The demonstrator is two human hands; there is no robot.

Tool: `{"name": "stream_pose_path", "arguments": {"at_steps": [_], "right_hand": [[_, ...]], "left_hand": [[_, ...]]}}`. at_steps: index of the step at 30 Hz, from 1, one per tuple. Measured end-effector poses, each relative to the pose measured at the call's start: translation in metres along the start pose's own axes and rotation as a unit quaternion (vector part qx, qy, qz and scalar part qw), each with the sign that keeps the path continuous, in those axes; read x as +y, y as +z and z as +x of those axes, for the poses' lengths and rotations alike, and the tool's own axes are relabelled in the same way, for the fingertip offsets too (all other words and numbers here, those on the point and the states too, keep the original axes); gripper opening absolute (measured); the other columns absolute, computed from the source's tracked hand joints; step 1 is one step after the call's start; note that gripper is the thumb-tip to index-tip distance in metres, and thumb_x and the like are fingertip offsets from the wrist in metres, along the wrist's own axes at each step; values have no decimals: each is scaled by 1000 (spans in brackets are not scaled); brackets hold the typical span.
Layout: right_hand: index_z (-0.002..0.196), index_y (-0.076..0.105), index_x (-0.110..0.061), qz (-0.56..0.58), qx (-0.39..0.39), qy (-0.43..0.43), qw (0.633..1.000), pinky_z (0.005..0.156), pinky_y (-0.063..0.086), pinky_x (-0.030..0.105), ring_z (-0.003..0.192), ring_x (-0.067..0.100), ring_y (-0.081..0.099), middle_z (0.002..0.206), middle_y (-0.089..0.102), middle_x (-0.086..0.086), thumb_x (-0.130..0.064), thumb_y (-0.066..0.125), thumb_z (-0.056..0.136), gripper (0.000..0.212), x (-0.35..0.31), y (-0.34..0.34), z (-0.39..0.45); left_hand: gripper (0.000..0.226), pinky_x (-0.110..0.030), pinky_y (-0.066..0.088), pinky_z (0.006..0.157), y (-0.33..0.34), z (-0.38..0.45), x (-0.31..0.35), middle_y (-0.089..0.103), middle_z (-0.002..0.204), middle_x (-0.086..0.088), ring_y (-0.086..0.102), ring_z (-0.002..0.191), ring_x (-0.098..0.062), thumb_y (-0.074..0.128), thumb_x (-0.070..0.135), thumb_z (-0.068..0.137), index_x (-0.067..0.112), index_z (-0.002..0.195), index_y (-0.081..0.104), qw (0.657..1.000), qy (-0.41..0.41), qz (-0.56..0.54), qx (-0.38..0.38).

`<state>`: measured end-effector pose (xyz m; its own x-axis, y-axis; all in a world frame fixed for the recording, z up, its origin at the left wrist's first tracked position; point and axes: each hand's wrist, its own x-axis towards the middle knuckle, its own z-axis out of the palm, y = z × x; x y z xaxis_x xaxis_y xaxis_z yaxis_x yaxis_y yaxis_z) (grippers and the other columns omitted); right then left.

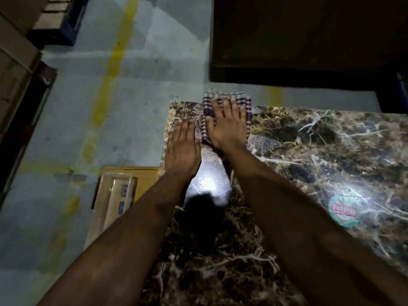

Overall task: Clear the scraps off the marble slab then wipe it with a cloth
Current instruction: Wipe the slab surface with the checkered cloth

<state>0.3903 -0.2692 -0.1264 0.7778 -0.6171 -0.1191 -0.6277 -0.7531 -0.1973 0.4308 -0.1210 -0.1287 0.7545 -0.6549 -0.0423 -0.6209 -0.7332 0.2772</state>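
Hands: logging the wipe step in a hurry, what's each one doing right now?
Left hand: open, flat on the marble slab, no grip.
Right hand: open, pressing the striped cloth.

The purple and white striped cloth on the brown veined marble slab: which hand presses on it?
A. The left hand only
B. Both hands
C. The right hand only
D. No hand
C: the right hand lies flat with straight fingers on the purple and white striped cloth at the far edge of the brown veined marble slab, while the left hand rests beside the cloth.
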Motion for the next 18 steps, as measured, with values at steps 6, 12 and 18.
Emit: {"name": "stream_pose_path", "arguments": {"at_steps": [6,12,18], "right_hand": [[163,5,-26,3,15,67,998,127,-1,50,158,29,-4,171,2,9,-56,11,104,67,41,-3,-59],[163,7,-28,-6,8,19,1000,127,0,48,158,27,0,171,7,8,-55,15,105,65,67,-11,-23],[163,2,-29,8,14,51,999,127,1,51,158,28,-5,171,-2,8,-57,10,104,66,74,-8,-76]], "left_hand": [[62,-41,2,127,4,10,29,12,169,-8,7,156,-23,31,33,104,13,161,15,999,20,25,-22],[60,-45,12,127,13,5,50,16,169,-7,12,156,-24,31,32,105,13,160,19,999,38,21,-21],[59,-39,5,126,13,-12,55,14,169,-7,11,156,-23,28,33,107,14,162,14,999,41,15,-30]]}}
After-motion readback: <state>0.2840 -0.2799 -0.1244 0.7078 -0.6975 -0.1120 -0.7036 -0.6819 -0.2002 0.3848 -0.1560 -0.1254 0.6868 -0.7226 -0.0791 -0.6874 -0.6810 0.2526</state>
